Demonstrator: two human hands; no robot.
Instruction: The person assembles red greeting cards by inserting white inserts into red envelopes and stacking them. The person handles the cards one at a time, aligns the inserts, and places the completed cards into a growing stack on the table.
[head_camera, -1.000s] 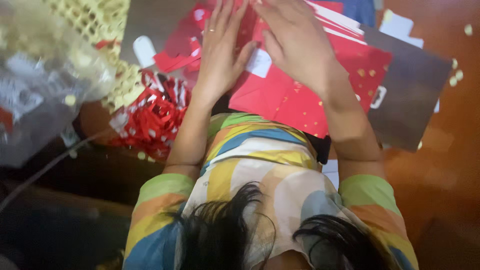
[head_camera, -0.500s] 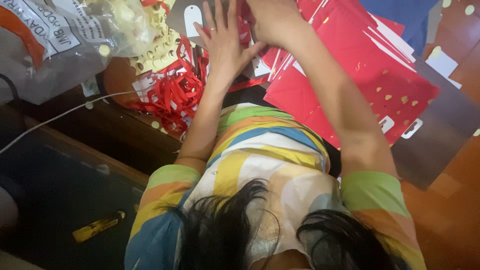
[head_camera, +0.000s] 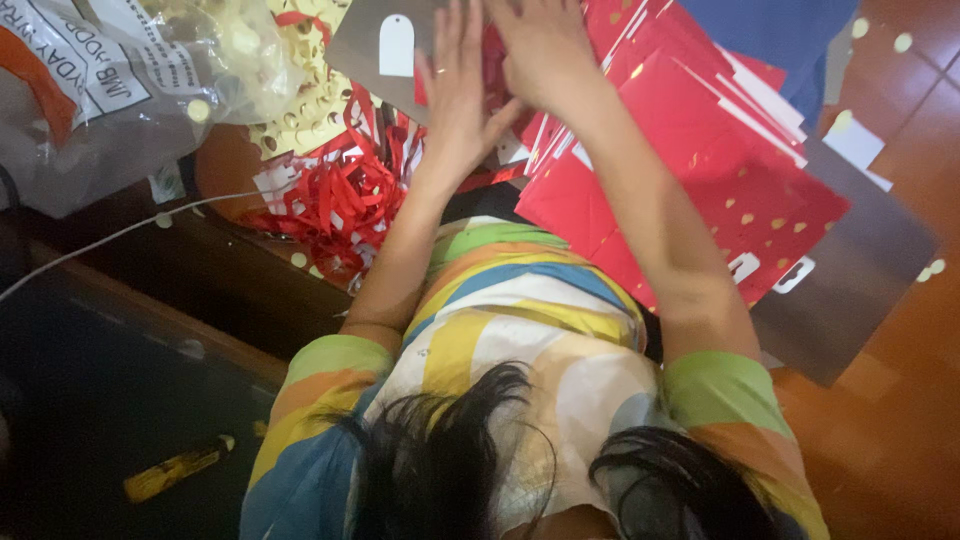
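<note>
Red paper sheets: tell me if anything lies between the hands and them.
Nothing visible does. The left hand lies flat, fingers spread, on the red paper sheets beside a grey card. The right hand rests on the same pile. What lies under the palms is hidden.

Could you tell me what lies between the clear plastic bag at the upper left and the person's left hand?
In the head view, between the clear plastic bag and the left hand lie a yellow punched sheet, a tangle of red paper strips and a grey card.
</note>
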